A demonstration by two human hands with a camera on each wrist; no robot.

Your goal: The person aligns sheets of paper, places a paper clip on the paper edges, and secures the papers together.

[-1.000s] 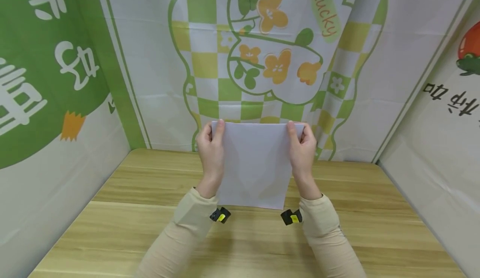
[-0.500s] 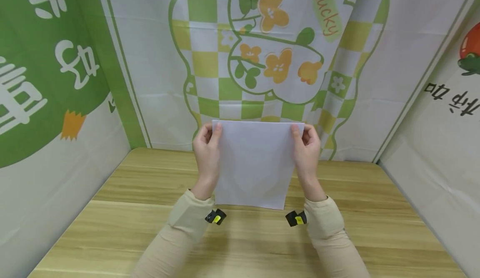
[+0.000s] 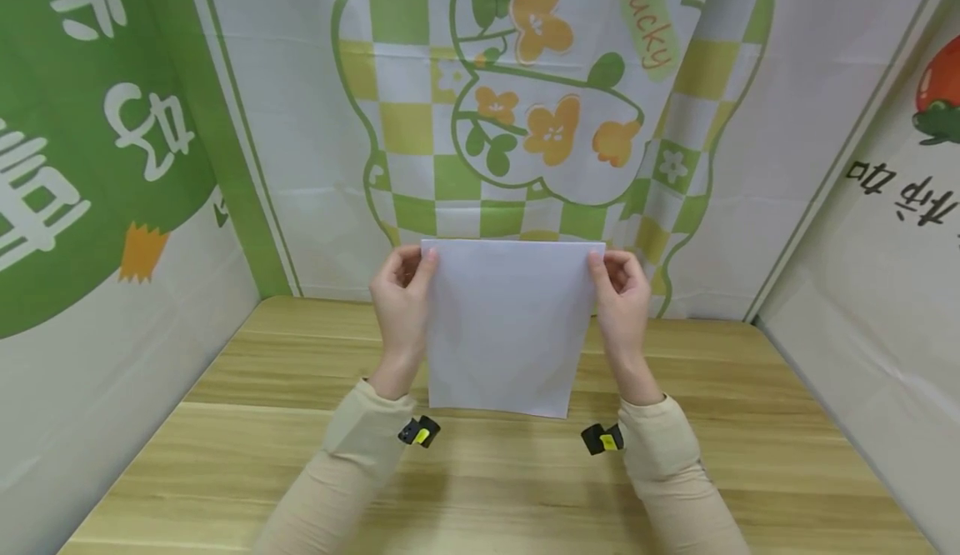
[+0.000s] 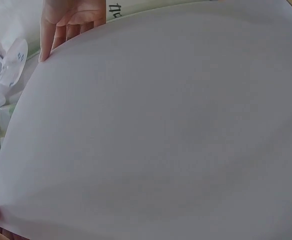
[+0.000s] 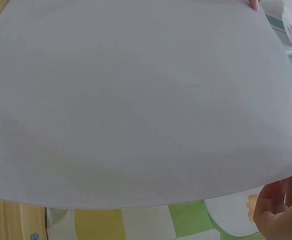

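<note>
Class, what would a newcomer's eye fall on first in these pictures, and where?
The plain white sheet stands out first, mid-picture in the head view, pinched near its upper corners by the left hand and right hand. Behind it hangs a checked cloth with orange flowers.

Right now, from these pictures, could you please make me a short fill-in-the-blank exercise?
The left hand and right hand pinch the paper near its two ____ corners.
The English word printed on the back curtain is ____.
The bright colour on the black device beside each wrist is ____.
Missing words: upper; Lucky; yellow.
</note>
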